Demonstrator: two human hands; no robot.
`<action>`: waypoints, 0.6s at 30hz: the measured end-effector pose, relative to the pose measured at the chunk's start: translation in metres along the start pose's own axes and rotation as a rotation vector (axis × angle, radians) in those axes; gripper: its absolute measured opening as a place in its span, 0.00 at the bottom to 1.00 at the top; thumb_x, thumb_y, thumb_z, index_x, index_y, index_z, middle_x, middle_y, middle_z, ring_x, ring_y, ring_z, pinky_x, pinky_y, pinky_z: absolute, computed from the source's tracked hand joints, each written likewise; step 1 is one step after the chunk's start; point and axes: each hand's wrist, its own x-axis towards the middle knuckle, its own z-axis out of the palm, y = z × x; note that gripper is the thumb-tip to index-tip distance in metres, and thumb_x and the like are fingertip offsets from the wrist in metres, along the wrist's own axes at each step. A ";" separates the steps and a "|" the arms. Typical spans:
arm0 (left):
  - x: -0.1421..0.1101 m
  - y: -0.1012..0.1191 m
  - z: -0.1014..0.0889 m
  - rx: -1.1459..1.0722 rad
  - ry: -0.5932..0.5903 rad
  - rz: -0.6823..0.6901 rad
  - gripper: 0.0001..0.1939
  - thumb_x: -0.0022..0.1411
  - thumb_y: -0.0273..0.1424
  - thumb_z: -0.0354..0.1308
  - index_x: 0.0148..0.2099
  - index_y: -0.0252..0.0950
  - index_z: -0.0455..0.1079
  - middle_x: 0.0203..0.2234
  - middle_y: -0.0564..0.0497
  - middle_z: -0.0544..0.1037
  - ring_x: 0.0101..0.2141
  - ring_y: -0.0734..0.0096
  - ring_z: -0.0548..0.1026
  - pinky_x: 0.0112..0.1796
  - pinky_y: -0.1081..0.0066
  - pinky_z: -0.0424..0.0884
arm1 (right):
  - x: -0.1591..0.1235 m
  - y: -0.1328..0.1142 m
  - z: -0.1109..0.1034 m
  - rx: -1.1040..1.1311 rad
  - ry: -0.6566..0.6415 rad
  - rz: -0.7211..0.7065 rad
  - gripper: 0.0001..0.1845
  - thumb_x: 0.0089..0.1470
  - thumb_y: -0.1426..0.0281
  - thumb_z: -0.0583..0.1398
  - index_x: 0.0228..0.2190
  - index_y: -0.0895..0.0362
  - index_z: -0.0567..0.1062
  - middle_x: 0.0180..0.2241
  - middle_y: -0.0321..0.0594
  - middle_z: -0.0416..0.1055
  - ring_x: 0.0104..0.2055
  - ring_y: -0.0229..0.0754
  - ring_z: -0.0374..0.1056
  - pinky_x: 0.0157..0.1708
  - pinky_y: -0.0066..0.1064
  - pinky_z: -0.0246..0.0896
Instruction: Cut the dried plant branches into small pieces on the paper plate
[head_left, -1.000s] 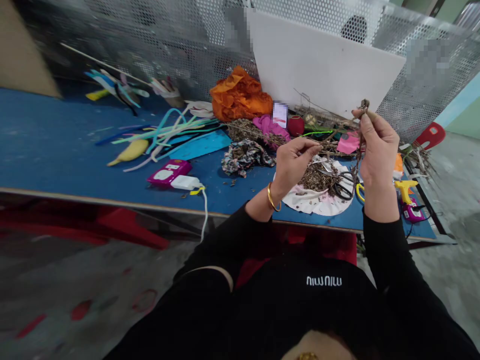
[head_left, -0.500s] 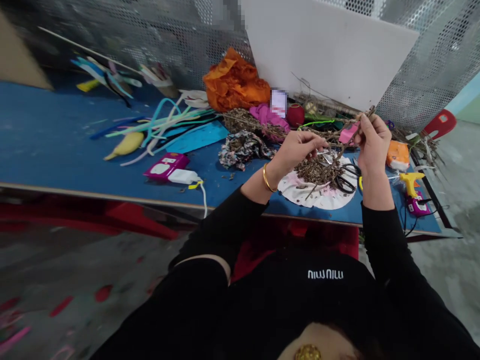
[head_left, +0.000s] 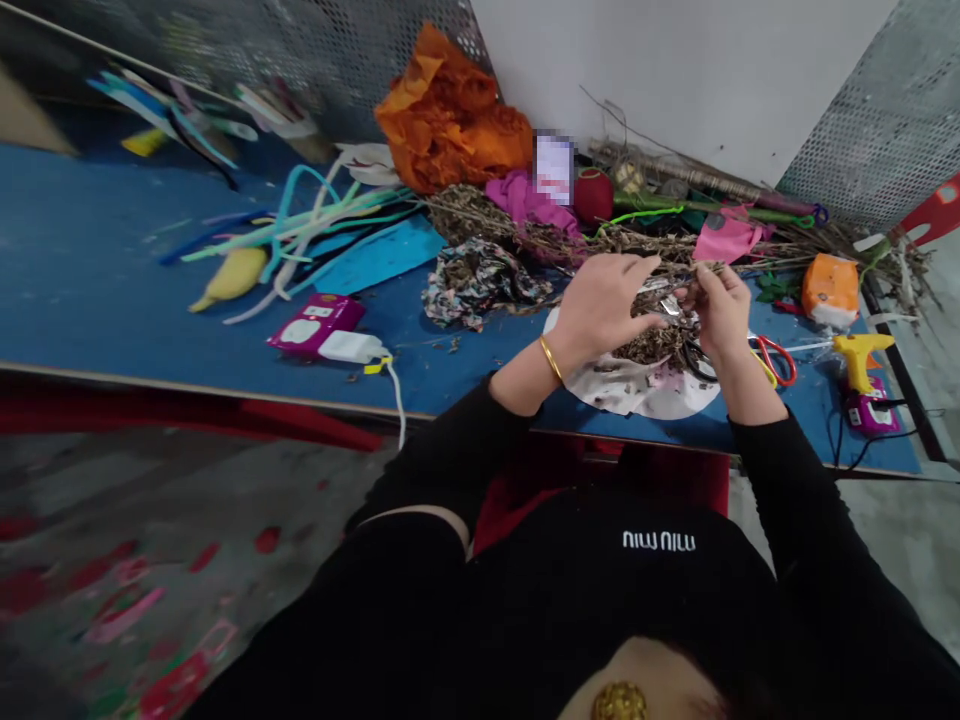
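Nearest you, at the table's edge, sat a white round base, with crumbled plant bits heaped on it and a black scissor handle beside the heap. Above it, your left hand was spread, thumb well apart from the fingers, and I could make out nothing gripped there. Your right hand had thumb and forefinger pinched on a scrap of dried stem, which sat over the far side of the heap (its full length was hard to tell against the clutter). The step in hand looked like picking at that scrap between both hands; the next move, I judged, called for a light pinch and fingers clear of the scissors. Farther off lay a tangle of dried stalks and a pink cloth, with crumpled orange paper beyond and a white board standing behind.
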 end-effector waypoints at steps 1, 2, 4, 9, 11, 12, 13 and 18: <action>-0.001 0.000 0.008 0.026 -0.054 0.010 0.27 0.62 0.37 0.67 0.61 0.34 0.73 0.52 0.39 0.81 0.51 0.50 0.78 0.50 0.59 0.70 | -0.006 0.004 0.004 0.028 -0.026 0.041 0.23 0.51 0.45 0.63 0.33 0.50 0.68 0.23 0.30 0.65 0.29 0.38 0.72 0.25 0.28 0.62; -0.002 -0.001 0.014 0.047 -0.098 0.007 0.24 0.63 0.34 0.65 0.60 0.35 0.74 0.51 0.40 0.82 0.49 0.51 0.79 0.48 0.61 0.71 | -0.012 0.008 0.007 0.056 -0.043 0.079 0.23 0.50 0.45 0.64 0.33 0.50 0.68 0.24 0.30 0.66 0.30 0.38 0.73 0.26 0.29 0.64; -0.005 -0.005 0.024 0.076 -0.151 -0.015 0.19 0.66 0.30 0.60 0.58 0.37 0.76 0.47 0.42 0.83 0.44 0.55 0.81 0.42 0.64 0.71 | -0.021 0.015 0.011 0.103 -0.054 0.144 0.24 0.48 0.46 0.66 0.34 0.50 0.68 0.25 0.31 0.68 0.31 0.39 0.73 0.27 0.29 0.65; -0.011 -0.024 0.035 0.078 -0.127 -0.037 0.18 0.70 0.29 0.52 0.56 0.38 0.78 0.41 0.43 0.84 0.39 0.60 0.81 0.35 0.67 0.69 | -0.025 0.021 -0.006 -0.040 -0.121 0.163 0.22 0.53 0.47 0.62 0.38 0.51 0.70 0.31 0.36 0.73 0.33 0.40 0.74 0.31 0.32 0.68; -0.013 -0.034 0.037 0.059 -0.095 -0.047 0.19 0.70 0.28 0.51 0.56 0.38 0.79 0.41 0.43 0.84 0.38 0.60 0.81 0.34 0.67 0.69 | -0.024 0.017 -0.025 -0.329 -0.188 0.059 0.20 0.56 0.51 0.60 0.41 0.52 0.72 0.34 0.40 0.75 0.37 0.43 0.74 0.36 0.37 0.69; -0.014 -0.040 0.039 0.044 -0.082 -0.058 0.18 0.70 0.29 0.51 0.56 0.38 0.79 0.41 0.43 0.84 0.38 0.61 0.80 0.34 0.67 0.69 | -0.024 0.015 -0.036 -0.529 -0.206 -0.034 0.19 0.56 0.55 0.60 0.44 0.54 0.72 0.36 0.42 0.75 0.39 0.45 0.73 0.40 0.40 0.69; -0.014 -0.045 0.040 0.023 -0.074 -0.073 0.18 0.70 0.29 0.52 0.55 0.38 0.79 0.41 0.43 0.84 0.38 0.60 0.80 0.35 0.67 0.70 | -0.025 0.011 -0.046 -0.748 -0.244 -0.111 0.21 0.55 0.58 0.60 0.47 0.55 0.73 0.41 0.46 0.76 0.43 0.48 0.73 0.45 0.44 0.68; -0.018 -0.057 0.054 -0.130 -0.169 -0.100 0.17 0.69 0.30 0.53 0.52 0.38 0.80 0.44 0.44 0.85 0.42 0.59 0.81 0.38 0.65 0.72 | -0.034 0.007 -0.073 -1.460 -0.487 -0.195 0.36 0.50 0.67 0.61 0.59 0.67 0.68 0.51 0.63 0.71 0.49 0.61 0.68 0.47 0.49 0.64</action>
